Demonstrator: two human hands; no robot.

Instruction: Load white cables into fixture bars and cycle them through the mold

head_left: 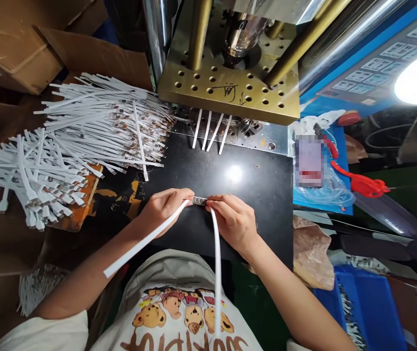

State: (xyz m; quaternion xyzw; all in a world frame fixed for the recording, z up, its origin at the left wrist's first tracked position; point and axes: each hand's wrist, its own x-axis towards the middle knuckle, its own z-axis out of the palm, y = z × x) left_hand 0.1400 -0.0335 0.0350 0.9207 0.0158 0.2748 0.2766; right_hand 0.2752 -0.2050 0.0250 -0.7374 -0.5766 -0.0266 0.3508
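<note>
My left hand (164,207) pinches the end of a flat white cable strip (142,242) that slants down to the left. My right hand (233,218) holds a second white strip (217,273) that hangs straight down toward my shirt. Between both thumbs sits a small metal connector piece (200,200), touching both strips' ends. The hands rest over a black work plate (259,185). Several white strips (211,131) poke out from under the brass-coloured press block (230,92) at the far edge of the plate.
A big heap of white strips with metal ends (69,146) lies at the left, beside cardboard boxes (18,44). Red-handled pliers (362,183) and a plastic bag lie on a blue surface at the right. A blue bin (372,307) stands at the lower right.
</note>
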